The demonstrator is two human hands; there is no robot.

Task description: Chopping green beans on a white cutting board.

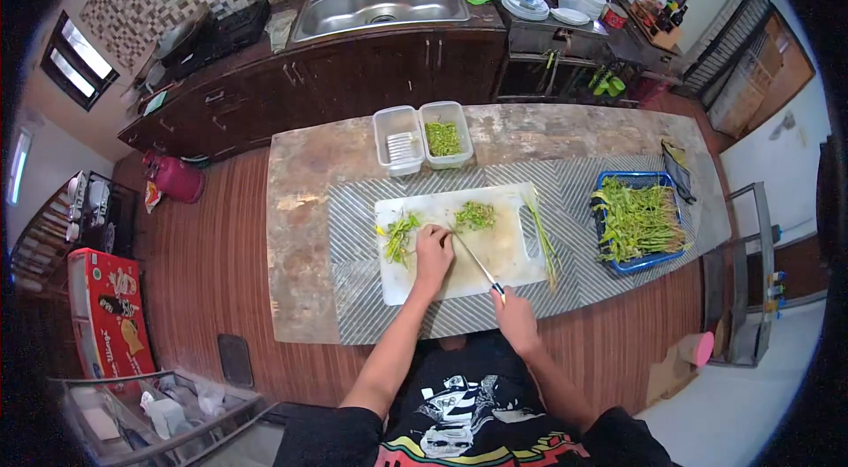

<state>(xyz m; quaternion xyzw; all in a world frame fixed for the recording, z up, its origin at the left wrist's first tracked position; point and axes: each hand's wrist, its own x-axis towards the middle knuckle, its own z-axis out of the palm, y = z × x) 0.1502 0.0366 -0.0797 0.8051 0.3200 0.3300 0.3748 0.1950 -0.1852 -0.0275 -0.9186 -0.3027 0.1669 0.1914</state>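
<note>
My right hand (515, 316) grips the dark handle of a kitchen knife (478, 263), its blade slanting up and left over a white cutting board (497, 268). Close to the blade tip, the curled fingers of my left hand (435, 253) press down on the board; whatever they pinch is hidden beneath them. Left of that hand lies a small bunch of leafy green stems (399, 238). A loose heap of chopped greens (475, 215) sits just beyond the blade. Long thin stalks (543, 238) rest across the board's right edge, beside its handle slot.
Two clear plastic containers (399, 162) stand behind the board, the right one holding chopped greens (442, 138). At the right, a blue basket (639, 263) is heaped with leafy stems (636, 218). A striped mat (358, 281) covers part of the table (298, 235). A steel sink (381, 3) lies beyond.
</note>
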